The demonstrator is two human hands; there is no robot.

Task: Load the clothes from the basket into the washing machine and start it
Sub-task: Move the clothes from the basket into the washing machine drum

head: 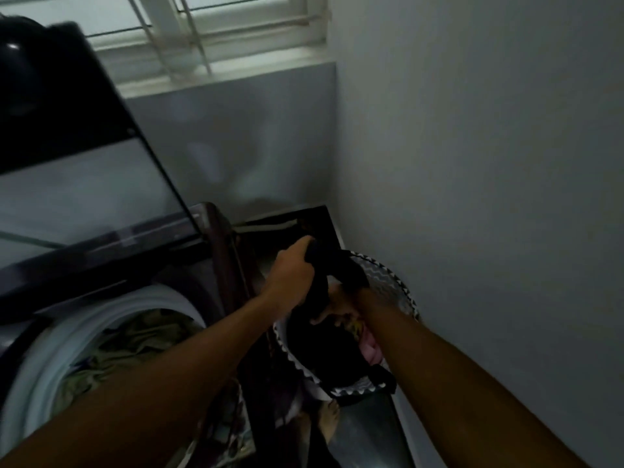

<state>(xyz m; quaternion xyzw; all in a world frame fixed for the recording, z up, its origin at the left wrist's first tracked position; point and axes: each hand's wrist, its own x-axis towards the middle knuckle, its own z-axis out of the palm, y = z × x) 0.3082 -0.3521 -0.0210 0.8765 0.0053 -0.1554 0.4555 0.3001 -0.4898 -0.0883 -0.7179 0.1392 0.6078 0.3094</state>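
Left hand [292, 275] grip clenched on limp black garment [324, 282] over basket [405, 292], right hand's grip hidden, cannot tell

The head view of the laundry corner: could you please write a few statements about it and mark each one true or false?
1. The left hand grips a black garment above the basket. True.
2. The washing machine has its lid closed. False: the lid stands raised and the drum opening is exposed.
3. The drum already holds clothes. True: greenish fabric lies inside it.
4. The basket stands to the left of the washing machine. False: it stands to the machine's right, by the wall.
5. The basket is empty. False: dark and pink items lie in it.
6. The right hand reaches into the basket. True; the garment hides most of it.
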